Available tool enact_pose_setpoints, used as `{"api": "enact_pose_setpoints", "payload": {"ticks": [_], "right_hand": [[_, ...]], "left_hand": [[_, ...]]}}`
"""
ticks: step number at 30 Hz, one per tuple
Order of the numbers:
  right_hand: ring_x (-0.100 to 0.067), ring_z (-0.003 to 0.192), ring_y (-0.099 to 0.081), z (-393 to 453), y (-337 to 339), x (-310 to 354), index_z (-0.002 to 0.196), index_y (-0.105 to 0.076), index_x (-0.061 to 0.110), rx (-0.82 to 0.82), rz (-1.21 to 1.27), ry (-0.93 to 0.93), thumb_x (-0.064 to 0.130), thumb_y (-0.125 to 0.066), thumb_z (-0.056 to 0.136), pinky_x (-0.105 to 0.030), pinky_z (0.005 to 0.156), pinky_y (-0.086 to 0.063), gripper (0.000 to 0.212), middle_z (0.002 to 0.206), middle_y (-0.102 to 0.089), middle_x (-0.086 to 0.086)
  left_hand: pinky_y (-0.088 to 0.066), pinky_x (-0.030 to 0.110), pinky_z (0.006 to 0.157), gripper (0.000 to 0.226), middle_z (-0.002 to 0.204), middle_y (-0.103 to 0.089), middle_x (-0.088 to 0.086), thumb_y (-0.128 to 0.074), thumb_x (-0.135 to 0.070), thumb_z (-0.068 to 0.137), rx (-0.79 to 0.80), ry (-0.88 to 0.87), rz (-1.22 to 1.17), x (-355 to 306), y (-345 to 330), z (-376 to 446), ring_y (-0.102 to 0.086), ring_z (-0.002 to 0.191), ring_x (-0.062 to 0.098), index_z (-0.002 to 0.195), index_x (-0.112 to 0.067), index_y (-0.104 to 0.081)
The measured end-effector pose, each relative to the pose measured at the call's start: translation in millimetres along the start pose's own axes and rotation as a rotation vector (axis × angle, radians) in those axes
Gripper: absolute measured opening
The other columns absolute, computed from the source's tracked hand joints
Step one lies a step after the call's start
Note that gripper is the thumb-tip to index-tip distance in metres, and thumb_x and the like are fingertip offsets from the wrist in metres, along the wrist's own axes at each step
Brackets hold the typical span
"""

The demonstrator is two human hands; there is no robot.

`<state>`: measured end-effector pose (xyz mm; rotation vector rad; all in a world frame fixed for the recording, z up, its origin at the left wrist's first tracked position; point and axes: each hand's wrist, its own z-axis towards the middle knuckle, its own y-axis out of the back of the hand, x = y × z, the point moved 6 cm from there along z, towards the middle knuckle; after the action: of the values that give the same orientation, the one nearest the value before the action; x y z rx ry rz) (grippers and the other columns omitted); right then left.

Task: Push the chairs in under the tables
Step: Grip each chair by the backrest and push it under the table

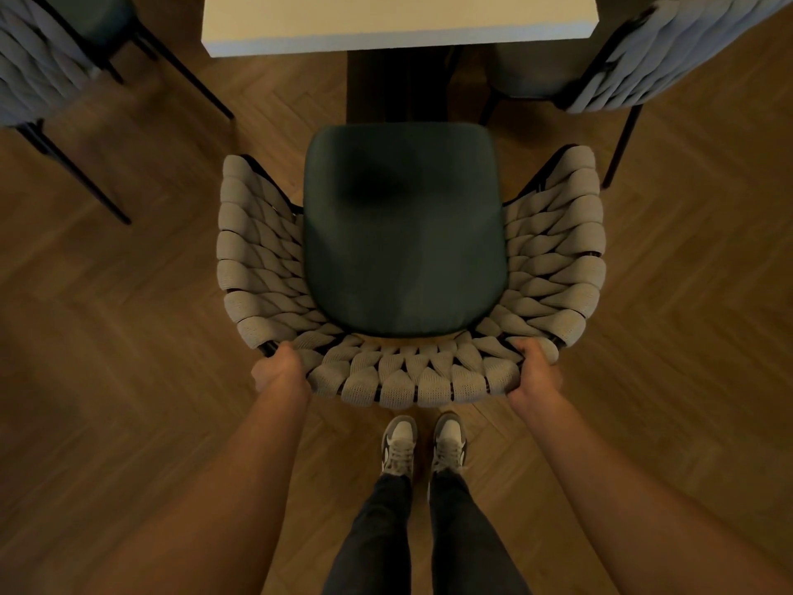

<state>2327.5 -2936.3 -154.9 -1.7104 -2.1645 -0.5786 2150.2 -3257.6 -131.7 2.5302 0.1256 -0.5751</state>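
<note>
At nine o'clock my left hand (279, 367) is clamped on the woven back rail of the chair (405, 234), and at three o'clock my right hand (534, 367) is clamped on the same rail's other corner. The chair stands at the centre, facing twelve o'clock, its green seat wholly short of the worktop (399, 34), so the push is, I judge, not yet done. What could go wrong: the dark pedestal (394, 88) under the worktop stands straight ahead of the seat, and a hard shove could ram the front into it; pushing unevenly could also swing the chair off line. At ten o'clock a neighbouring chair (38, 70) splays its black legs toward my path, and at two o'clock another chair (652, 62) sits angled beside the worktop, near enough to catch my chair's right arm. My shoes (422, 444) stand just behind the rail.
</note>
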Motion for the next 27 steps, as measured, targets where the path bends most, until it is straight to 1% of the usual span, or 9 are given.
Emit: {"api": "enact_pose_setpoints", "payload": {"ticks": [5,10,13,18,20,22,24,26,27], "right_hand": [[-0.031,0.092,-0.072,-3,-1,0,0.119,-0.062,0.009,-0.002,-0.022,-0.029,0.009,-0.073,0.079,-0.052,0.082,-0.059,0.042,0.108,-0.071,-0.013],[-0.030,0.090,-0.073,-2,-2,0,0.120,-0.063,0.010,0.025,0.000,-0.047,0.012,-0.075,0.075,-0.046,0.072,-0.061,0.046,0.109,-0.072,-0.013],[-0.030,0.093,-0.072,-6,-2,1,0.120,-0.063,0.009,0.032,0.000,-0.046,0.011,-0.073,0.079,-0.045,0.074,-0.061,0.043,0.111,-0.072,-0.013],[-0.025,0.095,-0.068,-18,-2,5,0.127,-0.057,0.010,0.111,-0.019,-0.028,0.017,-0.070,0.088,-0.041,0.075,-0.056,0.042,0.114,-0.069,-0.009],[-0.022,0.096,-0.063,-27,4,12,0.129,-0.050,0.012,0.031,-0.110,0.069,0.021,-0.068,0.090,-0.041,0.082,-0.052,0.044,0.119,-0.061,-0.005],[-0.021,0.106,-0.057,-42,15,27,0.139,-0.045,0.015,-0.147,-0.296,0.322,0.022,-0.066,0.091,-0.036,0.086,-0.046,0.053,0.125,-0.054,-0.003],[-0.020,0.116,-0.056,-66,18,42,0.137,-0.048,0.016,-0.249,-0.369,0.597,0.019,-0.065,0.091,-0.033,0.090,-0.046,0.050,0.132,-0.052,-0.001],[-0.016,0.119,-0.052,-87,9,47,0.134,-0.050,0.018,-0.180,-0.402,0.766,0.017,-0.065,0.090,-0.031,0.096,-0.045,0.046,0.131,-0.051,0.004],[-0.013,0.118,-0.052,-94,1,46,0.133,-0.050,0.017,-0.109,-0.433,0.799,0.017,-0.065,0.091,-0.028,0.096,-0.044,0.044,0.130,-0.052,0.004]], "left_hand": [[-0.046,0.035,0.078,0.045,0.112,-0.056,0.009,-0.059,-0.027,0.096,0.029,-0.002,0.003,0,1,2,-0.051,0.091,0.023,0.135,-0.009,-0.048],[-0.047,0.034,0.080,0.050,0.122,-0.055,0.011,-0.062,-0.027,0.095,0.042,-0.016,0.016,-4,2,0,-0.051,0.096,0.025,0.137,-0.007,-0.045],[-0.051,0.037,0.086,0.050,0.125,-0.056,0.012,-0.063,-0.025,0.094,0.080,-0.016,0.033,-6,4,-3,-0.055,0.106,0.028,0.137,-0.006,-0.046],[-0.053,0.043,0.091,0.042,0.108,-0.056,0.009,-0.060,-0.031,0.096,0.183,-0.103,0.124,-8,13,1,-0.055,0.098,0.027,0.129,-0.007,-0.050],[-0.052,0.045,0.092,0.038,0.103,-0.058,0.006,-0.059,-0.035,0.096,0.195,-0.192,0.208,-8,20,1,-0.056,0.094,0.025,0.123,-0.009,-0.053],[-0.051,0.046,0.092,0.036,0.104,-0.062,0.006,-0.057,-0.034,0.097,0.199,-0.289,0.255,-8,29,-4,-0.059,0.096,0.025,0.122,-0.009,-0.057],[-0.052,0.045,0.088,0.031,0.104,-0.064,0.006,-0.057,-0.031,0.097,0.148,-0.404,0.309,-9,43,-11,-0.061,0.097,0.025,0.118,-0.010,-0.062],[-0.051,0.039,0.077,0.022,0.102,-0.065,0.006,-0.057,-0.028,0.096,0.077,-0.494,0.327,-11,57,-21,-0.061,0.092,0.024,0.109,-0.013,-0.065],[-0.048,0.035,0.071,0.018,0.100,-0.065,0.005,-0.057,-0.027,0.096,0.061,-0.522,0.321,-11,62,-25,-0.060,0.087,0.022,0.106,-0.014,-0.065]]}}
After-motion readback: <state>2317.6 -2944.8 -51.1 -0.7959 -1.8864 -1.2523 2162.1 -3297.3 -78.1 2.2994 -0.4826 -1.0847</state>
